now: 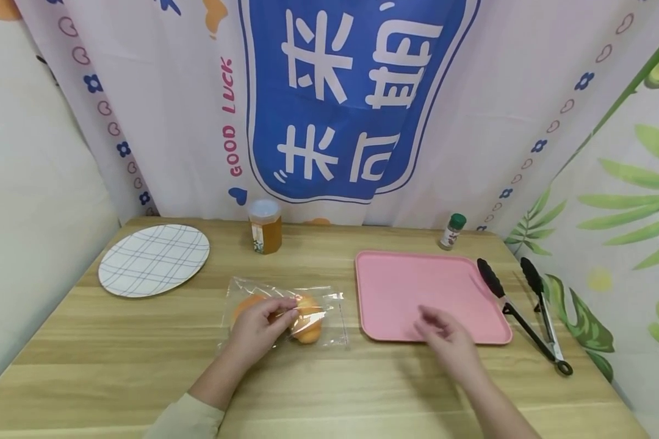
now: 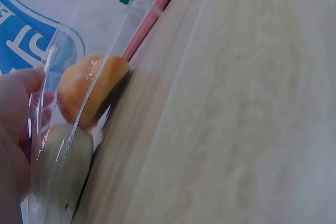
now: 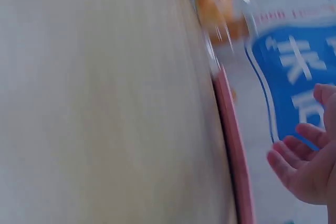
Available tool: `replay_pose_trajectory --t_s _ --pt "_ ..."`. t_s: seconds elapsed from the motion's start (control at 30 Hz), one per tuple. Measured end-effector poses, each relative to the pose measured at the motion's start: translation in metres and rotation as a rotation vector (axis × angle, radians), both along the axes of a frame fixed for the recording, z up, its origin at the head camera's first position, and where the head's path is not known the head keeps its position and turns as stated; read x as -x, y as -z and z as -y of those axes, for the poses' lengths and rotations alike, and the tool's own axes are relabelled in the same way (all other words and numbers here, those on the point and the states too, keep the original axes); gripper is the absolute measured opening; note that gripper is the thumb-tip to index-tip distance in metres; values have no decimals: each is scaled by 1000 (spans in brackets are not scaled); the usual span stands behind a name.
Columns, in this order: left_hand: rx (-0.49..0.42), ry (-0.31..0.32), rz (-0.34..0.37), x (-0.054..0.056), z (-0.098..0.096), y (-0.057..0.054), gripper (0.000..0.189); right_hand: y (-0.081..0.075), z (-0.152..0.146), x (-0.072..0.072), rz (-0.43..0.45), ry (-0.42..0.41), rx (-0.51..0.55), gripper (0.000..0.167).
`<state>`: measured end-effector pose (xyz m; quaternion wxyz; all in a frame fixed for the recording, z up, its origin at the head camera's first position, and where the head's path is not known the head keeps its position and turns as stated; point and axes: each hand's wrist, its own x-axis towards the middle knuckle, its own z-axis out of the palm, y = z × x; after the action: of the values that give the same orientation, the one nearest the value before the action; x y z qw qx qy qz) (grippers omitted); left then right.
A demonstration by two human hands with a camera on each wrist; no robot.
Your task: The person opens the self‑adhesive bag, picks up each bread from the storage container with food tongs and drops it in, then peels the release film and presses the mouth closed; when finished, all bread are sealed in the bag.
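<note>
A clear plastic bag [image 1: 335,323] lies in the middle of the wooden table with bread pieces inside. In it are an orange-brown, croissant-like bread [image 1: 309,326] and a rounder bread [image 1: 247,305], which is partly behind the left hand. My left hand [image 1: 260,329] pinches the bag's upper film between thumb and fingers, over the breads. The left wrist view shows the bread [image 2: 86,90] through the shiny film, beside the fingers. My right hand [image 1: 447,341] hovers over the front edge of the pink tray [image 1: 417,286], fingers loosely bent and holding nothing.
A checked plate [image 1: 154,259] lies at the back left. Behind the bag stands a jar of amber contents [image 1: 266,228]. A green-capped shaker [image 1: 453,231] is behind the tray, and black-tipped tongs [image 1: 532,323] lie spread at its right. A printed curtain [image 1: 198,122] hangs behind the table.
</note>
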<state>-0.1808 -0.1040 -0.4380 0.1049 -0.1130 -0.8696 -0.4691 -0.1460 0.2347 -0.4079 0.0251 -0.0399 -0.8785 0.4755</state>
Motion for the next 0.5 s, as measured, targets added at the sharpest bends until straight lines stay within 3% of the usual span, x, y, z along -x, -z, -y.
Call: replay_pose_trajectory --t_s 0.1,0.27,0.37,0.5 --pt "11 -54 9 0 -1 -1 15 11 35 -6 124 -113 196 44" --pt "-1 -127 -5 -1 -5 -4 15 25 74 -7 308 -285 485 58" --pt "-13 -157 -4 -1 -8 -5 15 30 92 -1 353 -309 560 60" --pt "-24 -187 14 -2 -13 -5 16 35 111 9 367 -273 573 56"
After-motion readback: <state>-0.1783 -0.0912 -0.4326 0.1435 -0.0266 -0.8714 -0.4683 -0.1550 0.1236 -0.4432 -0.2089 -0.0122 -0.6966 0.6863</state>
